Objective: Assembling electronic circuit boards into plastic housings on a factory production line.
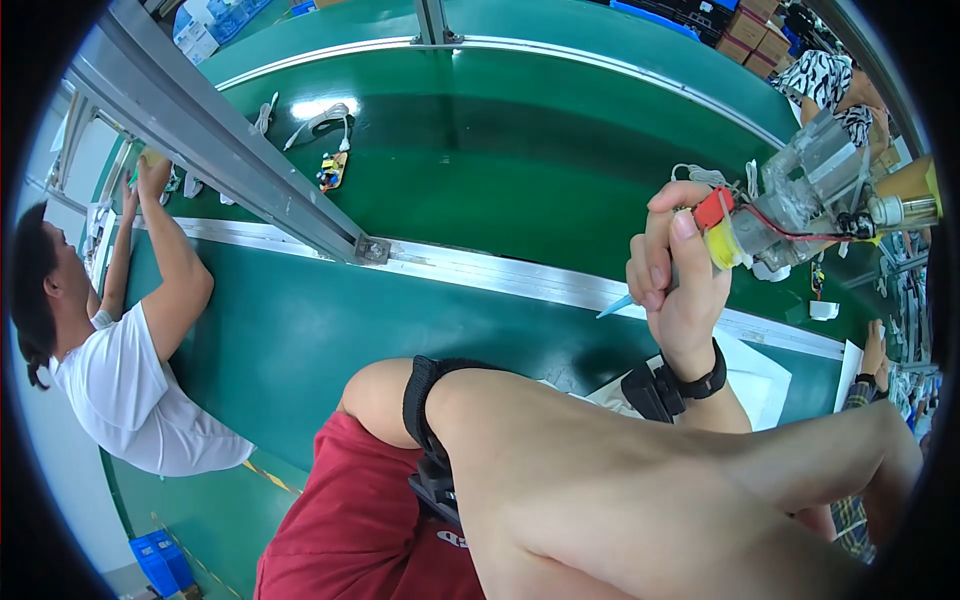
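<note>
My right hand [680, 265] is raised at centre right, with a strap and black module on its wrist. Its thumb and index finger close on the red block at the end of a tape-wrapped device [795, 205]. Yellow tape, red and black wires and a brass-coloured cylinder show on that device. Out of my curled lower fingers sticks a light-blue pointed piece [615, 306]; its other end is hidden. A large bare arm crosses the lower picture, very near the camera, with a black strap at its left part. No fingers of my left hand can be made out.
A metal rail [480, 270] borders the green conveyor belt [470, 180]. On the belt lie a small circuit board [332, 171] and a white cable [322, 118]. A slanting metal post [230, 140] stands at left. One co-worker in white [130, 390] works there; others sit at right.
</note>
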Available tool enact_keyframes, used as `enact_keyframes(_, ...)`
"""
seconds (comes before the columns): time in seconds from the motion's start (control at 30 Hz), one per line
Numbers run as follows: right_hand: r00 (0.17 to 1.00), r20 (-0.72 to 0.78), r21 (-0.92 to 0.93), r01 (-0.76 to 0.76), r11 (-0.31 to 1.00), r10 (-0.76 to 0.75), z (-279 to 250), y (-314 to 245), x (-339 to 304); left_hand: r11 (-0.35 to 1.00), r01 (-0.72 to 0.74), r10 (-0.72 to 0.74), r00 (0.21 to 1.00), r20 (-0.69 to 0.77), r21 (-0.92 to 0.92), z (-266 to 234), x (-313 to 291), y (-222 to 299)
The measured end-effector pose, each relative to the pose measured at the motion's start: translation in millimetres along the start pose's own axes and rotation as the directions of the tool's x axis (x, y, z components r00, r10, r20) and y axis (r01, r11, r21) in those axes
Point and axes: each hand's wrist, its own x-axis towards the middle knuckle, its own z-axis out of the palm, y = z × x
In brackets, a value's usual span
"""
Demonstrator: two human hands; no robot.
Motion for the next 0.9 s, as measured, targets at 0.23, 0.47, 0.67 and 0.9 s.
enact_keyframes(0.23,1.0,0.009,-0.025,0.014,1.0,-0.013,2,2,-1,1.0,-0.002,0.001,0.999,0.054,0.009,-7,1,0)
enact_keyframes(0.47,1.0,0.002,-0.02,-0.002,1.0,0.002,5,2,-1,1.0,-0.004,0.003,0.994,0.106,0.014,-13,10,15)
enact_keyframes(0.67,1.0,-0.002,-0.022,-0.012,1.0,0.012,8,2,-1,1.0,-0.01,0.006,0.989,0.151,0.022,-12,12,17)
enact_keyframes(0.9,1.0,0.018,-0.027,-0.004,1.0,0.005,7,1,0,0.999,-0.012,0.005,0.98,0.201,0.031,-10,11,12)
